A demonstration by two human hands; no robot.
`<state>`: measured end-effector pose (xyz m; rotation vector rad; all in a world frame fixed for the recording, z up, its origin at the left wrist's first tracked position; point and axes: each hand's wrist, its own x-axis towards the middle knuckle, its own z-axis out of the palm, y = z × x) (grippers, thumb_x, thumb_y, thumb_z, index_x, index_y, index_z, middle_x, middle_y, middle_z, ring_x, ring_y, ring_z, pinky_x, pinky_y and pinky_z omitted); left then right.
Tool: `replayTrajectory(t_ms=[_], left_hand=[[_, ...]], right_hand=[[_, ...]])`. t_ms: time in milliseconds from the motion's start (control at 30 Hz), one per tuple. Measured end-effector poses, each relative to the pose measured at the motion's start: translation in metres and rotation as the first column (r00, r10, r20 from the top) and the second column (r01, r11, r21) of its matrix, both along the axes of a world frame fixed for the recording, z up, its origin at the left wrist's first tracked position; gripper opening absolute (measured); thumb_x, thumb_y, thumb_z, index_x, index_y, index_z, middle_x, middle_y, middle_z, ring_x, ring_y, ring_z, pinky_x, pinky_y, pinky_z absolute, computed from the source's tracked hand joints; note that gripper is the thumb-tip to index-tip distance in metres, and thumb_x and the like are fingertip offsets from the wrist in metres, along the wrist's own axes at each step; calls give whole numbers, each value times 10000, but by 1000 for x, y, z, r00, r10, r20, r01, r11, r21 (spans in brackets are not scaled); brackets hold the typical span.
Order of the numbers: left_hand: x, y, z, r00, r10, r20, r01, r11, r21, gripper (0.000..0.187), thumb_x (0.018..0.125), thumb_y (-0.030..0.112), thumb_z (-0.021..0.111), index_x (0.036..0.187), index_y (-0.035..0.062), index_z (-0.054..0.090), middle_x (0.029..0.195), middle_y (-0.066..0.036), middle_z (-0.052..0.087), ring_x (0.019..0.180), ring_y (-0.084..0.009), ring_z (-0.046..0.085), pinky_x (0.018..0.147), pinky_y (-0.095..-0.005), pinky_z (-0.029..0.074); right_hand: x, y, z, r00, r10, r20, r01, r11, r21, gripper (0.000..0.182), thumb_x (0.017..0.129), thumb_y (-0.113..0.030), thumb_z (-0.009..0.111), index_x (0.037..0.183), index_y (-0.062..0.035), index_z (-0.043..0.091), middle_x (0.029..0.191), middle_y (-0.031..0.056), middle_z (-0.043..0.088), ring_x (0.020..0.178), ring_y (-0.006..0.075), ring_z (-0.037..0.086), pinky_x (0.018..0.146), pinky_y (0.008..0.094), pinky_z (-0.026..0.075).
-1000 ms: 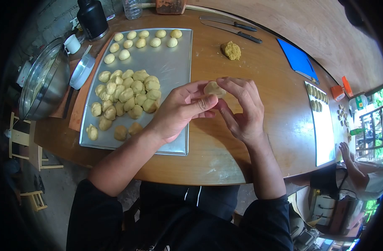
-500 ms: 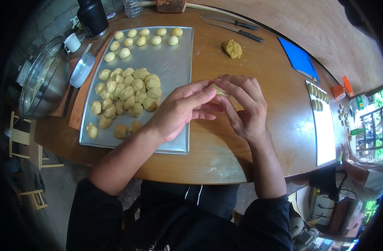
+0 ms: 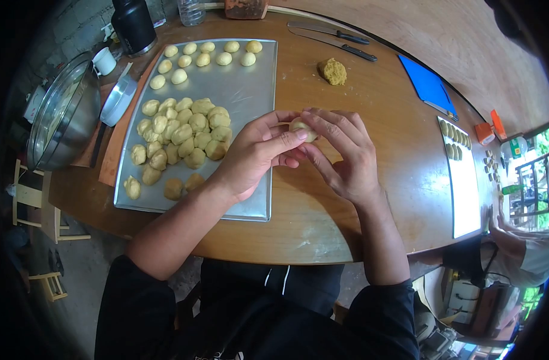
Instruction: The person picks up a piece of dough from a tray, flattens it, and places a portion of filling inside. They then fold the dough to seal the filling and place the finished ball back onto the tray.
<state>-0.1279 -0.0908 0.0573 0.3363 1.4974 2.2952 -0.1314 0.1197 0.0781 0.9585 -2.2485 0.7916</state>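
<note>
Your left hand point(image 3: 250, 157), right hand point(image 3: 340, 153) together, pinching dough ball point(image 3: 301, 128); tray point(image 3: 250, 96): one row finished, heap unshaped.

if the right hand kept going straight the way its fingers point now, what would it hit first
The right hand points up-left, fingers already on the dough piece that both hands pinch. Past that come the left hand fingertips, then probably the metal tray; depth is hard to judge.

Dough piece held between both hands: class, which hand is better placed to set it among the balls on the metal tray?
Probably the left hand: it lies over the tray edge.
</note>
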Motion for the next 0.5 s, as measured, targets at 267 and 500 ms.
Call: replayTrajectory(t_ms=[267,500], left_hand=[[-2,-2,4,984,-124,127,124,992,4,484,1139,435,566,1408,35,606,1213,-69,707,1027,-148,714,878,-301,560],[-6,-5,-7,998,-68,-12,67,996,-56,368,1127,368,623,1311,53,671,1135,-21,731,990,-105,700,858,-282,561]], right_hand=[[1,1,-7,999,-44,19,45,998,-36,394,932,-112,818,1317,-74,742,1227,63,790,1045,281,695,889,385,590],[1,1,-3,997,44,64,-39,997,-67,458,961,-154,790,1399,-59,696,1338,93,754,1068,307,696,923,419,590]])
